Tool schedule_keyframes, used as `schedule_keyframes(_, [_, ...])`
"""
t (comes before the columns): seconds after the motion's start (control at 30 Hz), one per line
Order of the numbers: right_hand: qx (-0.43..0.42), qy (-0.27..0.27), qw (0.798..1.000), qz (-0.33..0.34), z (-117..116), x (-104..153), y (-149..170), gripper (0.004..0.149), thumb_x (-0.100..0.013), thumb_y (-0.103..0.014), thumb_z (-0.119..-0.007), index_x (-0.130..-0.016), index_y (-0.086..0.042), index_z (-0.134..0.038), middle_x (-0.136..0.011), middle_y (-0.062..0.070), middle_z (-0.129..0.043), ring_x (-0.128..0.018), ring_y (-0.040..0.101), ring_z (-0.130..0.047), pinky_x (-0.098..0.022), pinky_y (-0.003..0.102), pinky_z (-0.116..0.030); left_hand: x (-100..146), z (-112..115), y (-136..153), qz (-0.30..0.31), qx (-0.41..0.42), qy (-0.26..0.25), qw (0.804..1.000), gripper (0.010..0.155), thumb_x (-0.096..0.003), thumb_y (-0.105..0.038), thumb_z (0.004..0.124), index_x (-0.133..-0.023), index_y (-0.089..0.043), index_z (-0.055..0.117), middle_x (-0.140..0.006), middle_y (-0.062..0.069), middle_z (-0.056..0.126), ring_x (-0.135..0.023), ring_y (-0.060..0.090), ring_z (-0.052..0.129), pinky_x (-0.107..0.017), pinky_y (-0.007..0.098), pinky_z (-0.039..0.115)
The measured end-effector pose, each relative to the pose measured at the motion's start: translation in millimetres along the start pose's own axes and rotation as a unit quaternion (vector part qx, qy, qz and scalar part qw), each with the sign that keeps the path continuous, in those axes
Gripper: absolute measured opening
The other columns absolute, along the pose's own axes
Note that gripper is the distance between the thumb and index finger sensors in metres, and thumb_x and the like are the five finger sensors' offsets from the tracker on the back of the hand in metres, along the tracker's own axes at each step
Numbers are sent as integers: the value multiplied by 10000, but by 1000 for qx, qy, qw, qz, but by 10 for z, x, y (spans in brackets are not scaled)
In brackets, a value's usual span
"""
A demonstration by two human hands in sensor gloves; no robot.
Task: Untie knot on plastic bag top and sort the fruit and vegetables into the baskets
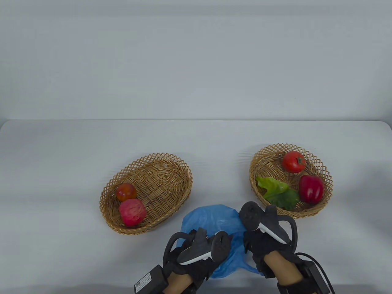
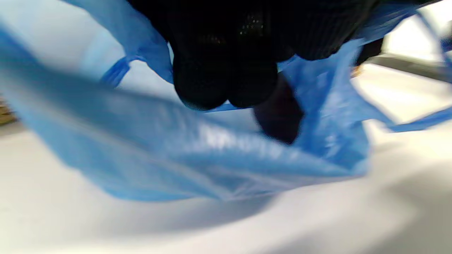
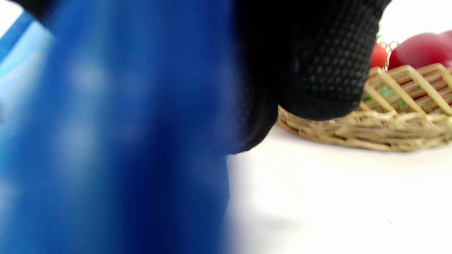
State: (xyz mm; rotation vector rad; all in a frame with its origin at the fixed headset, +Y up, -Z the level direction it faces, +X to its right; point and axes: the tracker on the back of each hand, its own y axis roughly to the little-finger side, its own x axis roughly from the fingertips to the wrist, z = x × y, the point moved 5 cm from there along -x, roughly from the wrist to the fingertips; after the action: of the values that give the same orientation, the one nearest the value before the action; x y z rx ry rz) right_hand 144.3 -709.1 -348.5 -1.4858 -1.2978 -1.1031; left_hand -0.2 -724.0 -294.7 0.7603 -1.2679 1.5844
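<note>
The white tabletop [image 1: 61, 147] is the biggest thing, with a plain pale wall behind it, and its near edge is cut off at the bottom of the table view. On it sit two woven baskets. The left basket [image 1: 159, 171], at about 9 o'clock from the middle, holds a small red-orange fruit [image 1: 126, 192] and a pinkish-red apple [image 1: 132, 212] that touch each other. The right basket [image 1: 260, 162], at about 3 o'clock, holds a tomato [image 1: 293, 161], a red pepper [image 1: 311, 189] and a green leaf [image 1: 278, 193]. The blue plastic bag [image 1: 211, 219] lies flat and crumpled on the tabletop at 6 o'clock, between the baskets and nearer to the person. I cannot see if anything is inside it, and no knot shows. Both hands are on the bag, and the trackers hide most of the fingers from above. The left hand [image 1: 196, 260] has its grip curled round a fold of bag, as the blurry left wrist view shows, with dark fingertips [image 2: 226, 84] bunched in the blue plastic. The right hand [image 1: 263, 245] is at the bag's right edge, just beside the right basket. The right wrist view is very blurry: blue plastic fills its left half next to the black glove, so I cannot tell if that grip holds the bag.
</note>
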Motion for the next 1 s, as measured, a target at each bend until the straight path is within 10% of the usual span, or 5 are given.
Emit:
schedule_keyframes(0.5, [-164, -156, 971, 83, -510, -134, -237, 734, -459, -163, -763, -1030, -64, -314, -939, 173, -799, -782, 257, -991, -577, 454, -859, -195, 397, 17, -13, -17, 116, 993, 894, -459, -667, 728, -1125, -510, 151, -1270, -135, 279, -1203, 153, 535, -944, 485, 394])
schedule_keyframes(0.83, [-59, -25, 997, 31, -125, -62, -36, 542, -454, -238, -802, -967, -142, -656, -709, 109, -985, -418, 201, -1066, -423, 469, -876, -187, 326, 85, -39, -29, 88, 995, 972, -420, -688, 766, -1144, -381, 194, -1219, -90, 467, -1098, 178, 706, -913, 475, 478])
schedule_keyframes(1.0, [-40, 8, 999, 5, -11, -36, 78, 471, -456, -266, -799, -911, -159, -745, -649, 93, -1012, -354, 185, -1068, -390, 458, -885, -95, 111, 147, 17, 100, 77, 992, 904, -403, -708, 762, -1136, -395, 336, -1189, -62, 555, -1041, 185, 772, -892, 492, 520])
